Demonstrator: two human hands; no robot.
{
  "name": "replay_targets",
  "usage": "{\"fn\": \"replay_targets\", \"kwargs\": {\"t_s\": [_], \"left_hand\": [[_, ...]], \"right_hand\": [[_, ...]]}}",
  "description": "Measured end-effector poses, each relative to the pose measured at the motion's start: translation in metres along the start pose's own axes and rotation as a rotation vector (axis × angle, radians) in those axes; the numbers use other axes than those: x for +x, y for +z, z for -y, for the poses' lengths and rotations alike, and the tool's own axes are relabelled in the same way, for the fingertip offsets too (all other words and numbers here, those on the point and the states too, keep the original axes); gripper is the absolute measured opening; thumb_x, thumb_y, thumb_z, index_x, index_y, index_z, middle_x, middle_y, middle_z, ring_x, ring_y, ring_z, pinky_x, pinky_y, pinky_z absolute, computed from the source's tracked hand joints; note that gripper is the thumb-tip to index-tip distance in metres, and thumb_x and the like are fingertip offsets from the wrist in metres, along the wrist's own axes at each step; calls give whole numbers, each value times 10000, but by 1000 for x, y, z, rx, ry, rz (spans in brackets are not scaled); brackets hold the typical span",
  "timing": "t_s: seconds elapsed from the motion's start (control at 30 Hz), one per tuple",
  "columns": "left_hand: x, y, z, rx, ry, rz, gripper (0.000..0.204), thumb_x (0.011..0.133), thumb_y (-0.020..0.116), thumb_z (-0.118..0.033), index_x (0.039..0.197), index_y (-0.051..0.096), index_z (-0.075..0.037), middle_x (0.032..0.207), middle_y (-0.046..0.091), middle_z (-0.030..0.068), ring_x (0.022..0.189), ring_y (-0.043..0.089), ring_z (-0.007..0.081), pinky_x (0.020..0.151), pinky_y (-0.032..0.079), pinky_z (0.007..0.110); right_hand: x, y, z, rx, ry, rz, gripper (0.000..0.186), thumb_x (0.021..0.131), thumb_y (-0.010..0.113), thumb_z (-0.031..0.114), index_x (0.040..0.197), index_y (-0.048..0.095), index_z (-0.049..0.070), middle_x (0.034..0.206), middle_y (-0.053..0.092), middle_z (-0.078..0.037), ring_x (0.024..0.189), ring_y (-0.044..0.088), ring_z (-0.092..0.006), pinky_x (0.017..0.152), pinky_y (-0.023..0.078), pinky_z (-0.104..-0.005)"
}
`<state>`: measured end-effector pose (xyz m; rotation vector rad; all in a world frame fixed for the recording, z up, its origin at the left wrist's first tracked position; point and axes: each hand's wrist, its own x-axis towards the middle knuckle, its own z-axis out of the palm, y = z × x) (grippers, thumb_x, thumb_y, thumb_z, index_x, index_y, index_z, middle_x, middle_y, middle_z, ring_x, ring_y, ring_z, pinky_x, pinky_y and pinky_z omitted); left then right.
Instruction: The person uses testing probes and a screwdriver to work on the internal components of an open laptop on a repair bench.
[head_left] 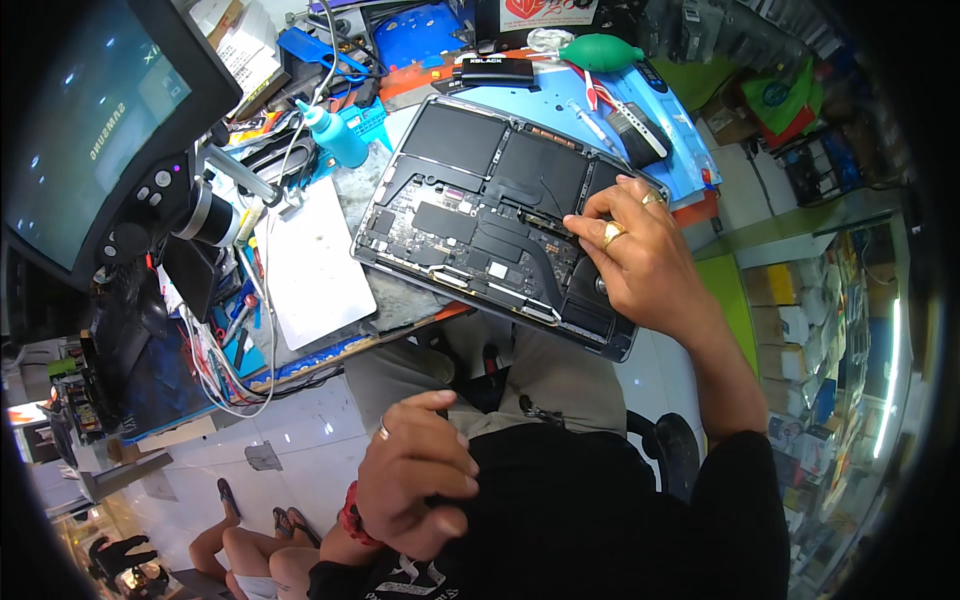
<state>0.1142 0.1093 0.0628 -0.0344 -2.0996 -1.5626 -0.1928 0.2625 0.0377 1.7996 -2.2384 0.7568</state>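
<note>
An opened laptop [470, 200] lies bottom side up on the bench, its black battery cells, circuit board and heat pipe exposed. My right hand [640, 255], with two gold rings, rests on the laptop's right half, fingertips pinched on a small part by the board near the heat pipe. What it pinches is too small to make out. My left hand [415, 480] is curled loosely against my black shirt, away from the laptop, holding nothing that I can see.
A white pad [315, 265] lies left of the laptop. A blue squeeze bottle [335, 135], a monitor [90, 120] on an arm, cables, a brush [635, 135], a green air blower [600, 52] and a blue mat [690, 150] crowd the bench. Seated people's legs show lower left.
</note>
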Motion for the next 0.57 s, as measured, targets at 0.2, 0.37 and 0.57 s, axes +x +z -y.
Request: {"fn": "replay_targets", "kwargs": {"t_s": [0.2,0.37,0.57], "left_hand": [[-25,5,27,8,-143,-140,296,1051,756,-396,1053,709,-103,1008,716,71,1000,677,263,1146,498,581],[-33,5,37,49,-177,-149,290,1038,769,-372,1051,705,-89,1009,715,80,1008,683,270,1147,496,577],[-35,5,40,101,-205,-128,286,1021,782,-359,1055,705,-85,1034,716,85,1040,686,278,1156,487,582]], "right_hand": [[-3,3,2,-4,-2,33,240,923,731,5,1139,833,23,1060,685,-129,1042,690,-382,1156,503,-573],[-2,5,4,-53,-10,52,281,914,702,-10,1140,856,54,1054,674,-120,1033,693,-359,1212,483,-609],[-1,7,7,-85,-12,76,316,897,695,-17,1148,865,73,1049,670,-114,1063,685,-332,1229,476,-611]]}}
